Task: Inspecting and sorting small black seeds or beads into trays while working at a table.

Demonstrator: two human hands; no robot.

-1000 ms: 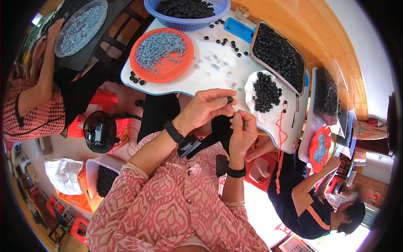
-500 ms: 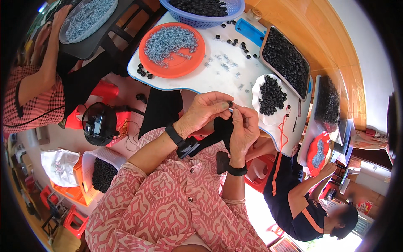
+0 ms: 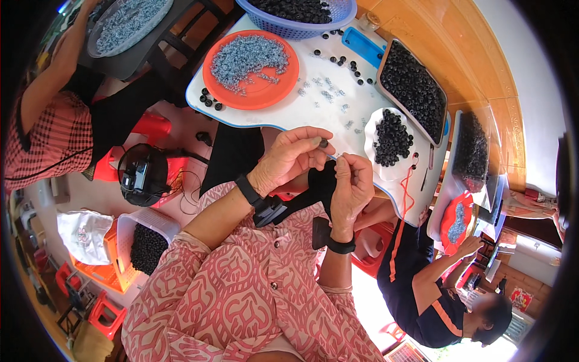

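My left hand (image 3: 292,158) is closed in a pinch on a small round black part (image 3: 324,143), held above my lap at the table's front edge. Close beside it, my right hand (image 3: 353,186) is closed with thumb and forefinger pressed together. Something small and pale shows at the right fingertips, too tiny to name. Beyond my hands, small clear bluish parts fill much of an orange-red plate (image 3: 282,89). To the right, a scalloped white dish (image 3: 370,145) holds many black parts like the one in my left hand.
On the white table (image 3: 301,117) lie loose black and clear parts, a blue tray (image 3: 356,41) and a rectangular tray (image 3: 445,96) of black parts. A blue basket (image 3: 301,29) stands at the back. Co-workers sit left (image 3: 57,139) and right (image 3: 434,301).
My left hand has drawn slightly back from my right, with the black part in its fingertips, and its lower fingers have loosened. The right hand has barely moved.
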